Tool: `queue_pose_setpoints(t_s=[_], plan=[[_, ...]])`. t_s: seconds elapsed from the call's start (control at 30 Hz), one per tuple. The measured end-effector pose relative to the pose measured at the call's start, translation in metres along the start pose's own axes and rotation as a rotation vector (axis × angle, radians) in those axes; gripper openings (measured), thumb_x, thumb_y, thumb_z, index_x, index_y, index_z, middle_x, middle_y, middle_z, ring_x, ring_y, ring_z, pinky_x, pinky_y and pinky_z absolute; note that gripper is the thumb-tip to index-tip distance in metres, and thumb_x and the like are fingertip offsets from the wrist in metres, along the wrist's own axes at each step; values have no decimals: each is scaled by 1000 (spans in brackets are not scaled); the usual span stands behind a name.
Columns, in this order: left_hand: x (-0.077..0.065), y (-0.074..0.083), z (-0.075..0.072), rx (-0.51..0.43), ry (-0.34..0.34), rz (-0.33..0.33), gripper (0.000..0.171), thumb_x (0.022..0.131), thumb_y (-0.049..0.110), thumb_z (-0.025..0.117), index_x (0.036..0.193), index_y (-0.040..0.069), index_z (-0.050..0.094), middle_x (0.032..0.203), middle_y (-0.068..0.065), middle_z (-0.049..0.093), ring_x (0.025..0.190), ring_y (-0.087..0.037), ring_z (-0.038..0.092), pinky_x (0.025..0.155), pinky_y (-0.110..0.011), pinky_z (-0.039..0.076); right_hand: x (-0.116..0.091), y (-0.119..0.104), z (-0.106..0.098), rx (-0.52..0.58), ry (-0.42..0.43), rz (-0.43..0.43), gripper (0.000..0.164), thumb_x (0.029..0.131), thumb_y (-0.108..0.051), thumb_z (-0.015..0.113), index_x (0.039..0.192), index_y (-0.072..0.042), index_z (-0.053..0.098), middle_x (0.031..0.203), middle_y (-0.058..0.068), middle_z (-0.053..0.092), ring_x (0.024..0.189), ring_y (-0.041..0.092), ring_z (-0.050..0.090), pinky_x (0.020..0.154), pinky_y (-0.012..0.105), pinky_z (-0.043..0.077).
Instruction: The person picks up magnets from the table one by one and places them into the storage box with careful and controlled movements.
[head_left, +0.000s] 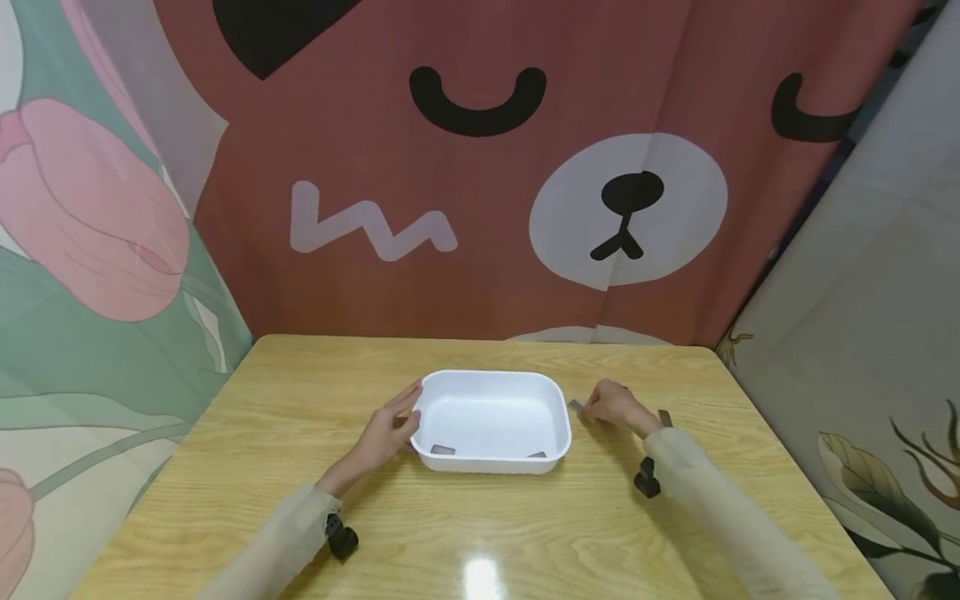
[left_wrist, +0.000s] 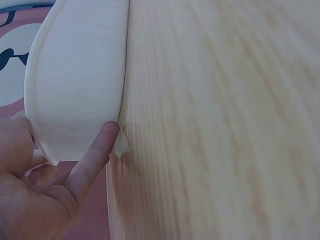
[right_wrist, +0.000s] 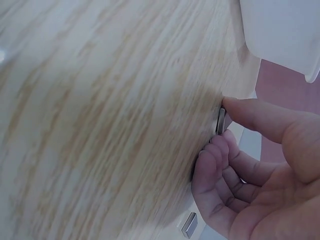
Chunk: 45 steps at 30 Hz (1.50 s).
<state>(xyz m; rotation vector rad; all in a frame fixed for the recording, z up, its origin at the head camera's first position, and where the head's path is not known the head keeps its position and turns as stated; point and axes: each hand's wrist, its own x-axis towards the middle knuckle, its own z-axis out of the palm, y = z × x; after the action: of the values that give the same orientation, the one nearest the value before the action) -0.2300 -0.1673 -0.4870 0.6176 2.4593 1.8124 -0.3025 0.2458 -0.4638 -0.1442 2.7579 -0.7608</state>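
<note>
A white plastic tub (head_left: 491, 465) sits on the wooden table, with a flat grey bar (head_left: 442, 450) near its front left corner and a second bar (head_left: 537, 455) near its front right. My left hand (head_left: 386, 433) rests against the tub's left end; one extended finger (left_wrist: 102, 142) touches the outer wall low down, close to the tabletop. To the right of the tub, my right hand (head_left: 615, 404) pinches a small grey metal bar (right_wrist: 221, 121) at the table surface, thumb at one end and curled fingers at the other.
Another grey metal bar (head_left: 665, 418) lies on the table (head_left: 480, 508) beyond the right wrist. A curtain (head_left: 487, 292) with a printed bear stands behind the table's back edge, and patterned curtains flank both sides. Dark wrist cameras hang under both sleeves.
</note>
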Motion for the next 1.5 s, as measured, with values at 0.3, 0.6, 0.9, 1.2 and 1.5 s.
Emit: queue_pose_setpoints(t_s=[0.3,0.6,0.9,1.2,1.5], plan=[[-3,-3,-1,-1,3,11,53,102,-3,49,150,-8,29,161,-24,16,109,-51,59,62,-32,65,-2,-3,2,-4,0,-3,18,85,-14,77,70,-5,73,62,6,63,55,15,52,46,20,43],[-2,-3,-1,2,18,9,52,101,-3,51,150,-7,31,161,-22,18,110,-51,59,62,-32,65,-4,-5,-1,11,-5,-25,19,84,-13,77,68,-4,72,58,7,61,51,14,49,45,20,42],[1,-2,1,0,5,27,53,101,-3,50,149,-8,30,161,-21,18,111,-52,58,61,-34,65,-5,-1,-3,9,-20,-46,25,84,-12,76,62,-2,69,50,2,52,44,9,39,41,18,35],[-1,-2,-1,0,8,12,53,101,-3,51,150,-6,31,162,-18,19,112,-50,58,62,-33,65,-5,-4,-4,44,-15,-64,21,82,-7,75,63,0,70,54,6,59,49,13,49,44,19,43],[-2,0,-1,3,2,0,53,102,-2,50,151,-6,31,162,-19,18,112,-50,58,61,-36,65,-6,-3,1,73,30,-49,11,82,-5,79,74,0,72,66,6,66,57,17,62,52,28,59]])
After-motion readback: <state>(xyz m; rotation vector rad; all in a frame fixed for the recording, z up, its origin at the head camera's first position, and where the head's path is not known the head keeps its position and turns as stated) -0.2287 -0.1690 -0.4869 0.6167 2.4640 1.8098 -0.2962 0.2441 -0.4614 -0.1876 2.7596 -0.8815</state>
